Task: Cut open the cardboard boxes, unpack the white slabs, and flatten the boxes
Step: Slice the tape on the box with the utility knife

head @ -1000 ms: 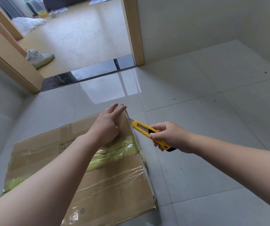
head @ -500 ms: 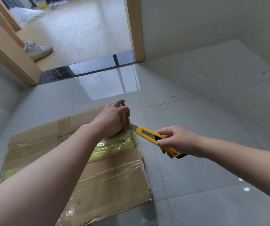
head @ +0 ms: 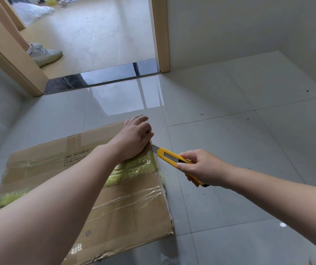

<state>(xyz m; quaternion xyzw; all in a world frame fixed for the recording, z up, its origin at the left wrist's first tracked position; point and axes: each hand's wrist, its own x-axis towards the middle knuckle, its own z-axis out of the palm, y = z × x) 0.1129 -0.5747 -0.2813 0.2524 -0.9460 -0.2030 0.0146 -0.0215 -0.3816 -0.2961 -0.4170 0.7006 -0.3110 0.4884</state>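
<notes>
Your left hand (head: 134, 138) lies palm-down on the far right corner of the cardboard box (head: 130, 203), its fingers curled over the box's far edge and gripping it there. Your right hand (head: 201, 167) is wrapped round the yellow utility knife (head: 174, 159), thumb along the top of the handle and fingers folded beneath. The knife's short metal blade (head: 155, 148) points toward your left hand and meets the box's right edge just below that hand's heel; whether the tip has entered the seam cannot be told.

Count what is before you: two hands, one knife, one box. The white slabs are not to be seen; the box is closed.

The box lies flat on the grey tiled floor (head: 239, 131), stretching from under your left hand back toward you and off to that hand's left. Its right edge runs between your two hands, so the box sits just left of your right hand. A band of yellow-green tape (head: 134, 167) crosses the top right beside your left wrist, with clear tape (head: 134, 197) in strips nearer you and a printed label (head: 77, 157) left of your left forearm.

Beyond your left hand a doorway (head: 159, 35) opens onto a tan floor, where a white sneaker (head: 42, 54) stands by the left door frame and a heap of white plastic wrap (head: 33, 11) lies farther off.
</notes>
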